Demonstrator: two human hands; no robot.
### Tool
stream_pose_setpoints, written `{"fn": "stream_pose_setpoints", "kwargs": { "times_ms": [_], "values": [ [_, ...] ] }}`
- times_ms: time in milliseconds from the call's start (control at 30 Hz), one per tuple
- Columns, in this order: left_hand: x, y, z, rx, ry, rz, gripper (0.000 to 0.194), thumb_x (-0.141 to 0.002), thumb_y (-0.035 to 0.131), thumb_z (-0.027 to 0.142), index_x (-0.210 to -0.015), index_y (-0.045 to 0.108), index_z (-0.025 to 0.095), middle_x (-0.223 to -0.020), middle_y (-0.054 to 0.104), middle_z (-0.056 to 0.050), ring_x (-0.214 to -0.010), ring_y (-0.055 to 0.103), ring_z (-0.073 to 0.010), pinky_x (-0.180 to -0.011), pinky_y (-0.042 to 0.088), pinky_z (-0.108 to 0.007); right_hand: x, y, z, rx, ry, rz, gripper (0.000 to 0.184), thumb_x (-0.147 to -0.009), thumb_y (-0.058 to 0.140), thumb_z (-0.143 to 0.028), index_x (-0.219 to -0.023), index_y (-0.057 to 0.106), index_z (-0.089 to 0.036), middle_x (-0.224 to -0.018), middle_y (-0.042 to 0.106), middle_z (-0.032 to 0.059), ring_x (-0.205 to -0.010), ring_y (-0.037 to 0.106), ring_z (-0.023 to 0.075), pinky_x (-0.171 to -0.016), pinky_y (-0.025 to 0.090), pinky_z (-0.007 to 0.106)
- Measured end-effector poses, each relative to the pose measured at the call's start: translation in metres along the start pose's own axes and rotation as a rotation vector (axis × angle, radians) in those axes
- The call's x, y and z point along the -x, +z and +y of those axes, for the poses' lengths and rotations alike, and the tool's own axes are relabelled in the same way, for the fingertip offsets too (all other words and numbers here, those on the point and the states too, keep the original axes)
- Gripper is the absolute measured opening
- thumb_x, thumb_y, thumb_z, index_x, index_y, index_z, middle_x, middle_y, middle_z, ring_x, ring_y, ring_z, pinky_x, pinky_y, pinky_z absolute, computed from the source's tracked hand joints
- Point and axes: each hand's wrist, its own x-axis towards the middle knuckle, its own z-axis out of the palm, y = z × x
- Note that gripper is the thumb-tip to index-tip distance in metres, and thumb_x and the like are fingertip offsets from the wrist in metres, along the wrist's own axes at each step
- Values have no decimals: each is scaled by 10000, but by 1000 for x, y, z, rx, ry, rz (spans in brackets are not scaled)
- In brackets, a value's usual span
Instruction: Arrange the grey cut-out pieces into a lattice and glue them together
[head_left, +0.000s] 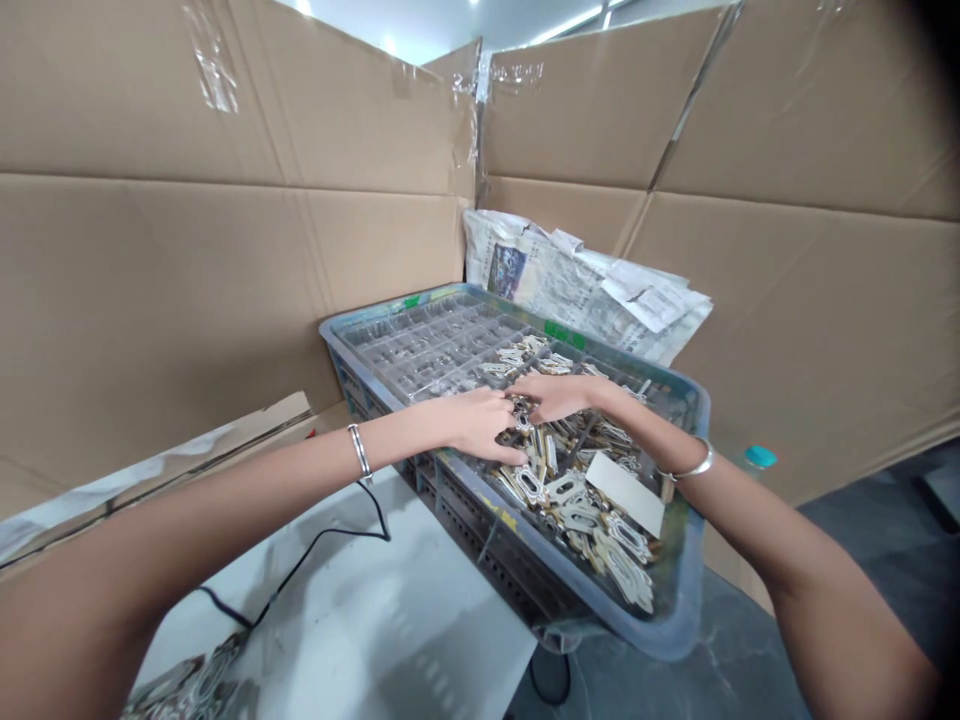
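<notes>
Cardboard sheets point(187, 280) wall off the back and both sides, taped at the seams and standing close behind a blue plastic crate point(679, 560). Crumpled newspaper point(577, 280) is wedged between the crate's far rim and the cardboard, so there is little room past that edge. The crate sits tilted across the corner of a white table point(375, 620), its near side reaching out over a dark floor point(720, 650), which leaves open space to the right and below. A black cable point(300, 560) runs across the table, and a teal bottle cap point(760, 457) shows just past the crate's right rim.

Inside, a clear compartmented tray point(442, 345) fills the far half. Oblong metal-and-white frame parts point(577, 500) lie heaped in the near half, overlapping at all angles, with a white card point(626, 493) lying on them. More of these parts spill into the lower-left corner of the view, on the table.

The left hand point(480, 425) is spread, its fingers draped down over the heap near the crate's left rim. The right hand point(555, 395) reaches in from the other side, its fingertips point(521, 410) almost meeting the left hand above the parts; whether they pinch a piece, I cannot tell. A silver bangle circles each wrist.
</notes>
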Motion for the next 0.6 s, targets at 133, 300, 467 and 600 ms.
{"fn": "stream_pose_setpoints", "kwargs": {
  "times_ms": [133, 300, 467, 600],
  "values": [
    [-4, -5, -1, -77, 101, -82, 557, -916, 461, 585, -994, 720, 98, -973, 716, -158, -956, 644, -275, -868, 436, -348, 0, -1, 0, -7, 16, -24, 418, -700, 572, -135, -1109, 658, -120, -1062, 699, 101, -971, 629, 261, -841, 510, 327],
    [7, -4, -10, -65, 194, -21, 485, -907, 517, 545, -1071, 680, 119, -1044, 708, -147, -1027, 621, -269, -911, 422, -334, 3, -5, -1, -26, -17, -18, 470, -712, 556, -102, -1170, 657, -130, -1145, 670, 104, -1046, 614, 253, -915, 482, 326],
    [4, -10, -8, -64, 111, -91, 525, -863, 544, 573, -1099, 674, 122, -995, 709, -150, -989, 622, -285, -872, 436, -343, 2, -2, 0, -56, 36, 13, 452, -776, 536, -119, -1214, 652, -119, -1202, 661, 120, -1068, 618, 245, -942, 466, 315],
    [-11, -17, -14, 16, 99, -222, 512, -829, 565, 581, -1051, 698, 139, -933, 716, -127, -852, 634, -258, -740, 452, -317, 2, 0, 3, -90, 68, 34, 455, -783, 545, -127, -1226, 649, -119, -1242, 656, 111, -1094, 617, 245, -958, 464, 311]
  ]
}}
